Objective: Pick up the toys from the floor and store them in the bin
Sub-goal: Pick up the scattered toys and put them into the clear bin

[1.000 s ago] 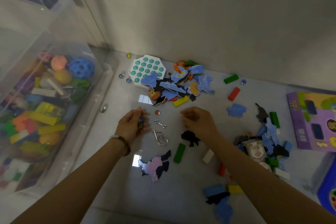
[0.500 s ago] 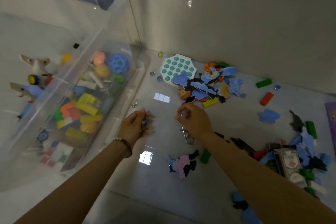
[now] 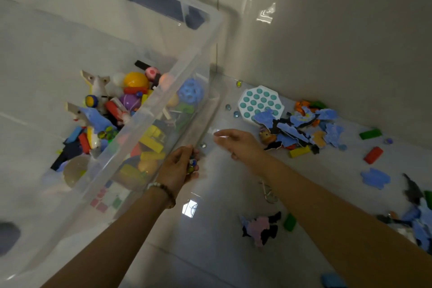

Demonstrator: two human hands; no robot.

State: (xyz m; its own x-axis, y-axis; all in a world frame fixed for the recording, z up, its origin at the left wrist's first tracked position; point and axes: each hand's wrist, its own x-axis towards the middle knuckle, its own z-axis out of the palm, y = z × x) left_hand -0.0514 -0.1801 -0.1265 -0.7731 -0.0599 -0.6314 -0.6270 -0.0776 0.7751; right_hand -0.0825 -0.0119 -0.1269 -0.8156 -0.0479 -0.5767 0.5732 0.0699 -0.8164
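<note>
The clear plastic bin [image 3: 205,40], already well filled with blocks, balls and figures, now takes up the left half of the view. A second ago it showed only at the left edge, so the head has turned toward it. Both hands have travelled with that turn, from the open middle of the floor [image 3: 210,252] to a spot just beside the bin's right wall.

The heap of blue foam puzzle pieces [image 3: 301,126] and the teal pop-it board [image 3: 260,101] lie untouched along the far edge of the floor by the wall.

The left hand [image 3: 178,167] is curled round a few marbles [image 3: 192,165], low against the bin wall. The right hand [image 3: 243,145] reaches toward the bin with its fingers drawn forward. They are blurred, so I cannot tell whether they pinch anything.

The wire puzzle [image 3: 268,194] has been left on the floor under the right forearm. One loose marble [image 3: 203,145] sits at the foot of the bin.

This looks like a carry-to-bin step, with the marbles not yet dropped in and much left on the floor.

No brand, label or writing can be read.
</note>
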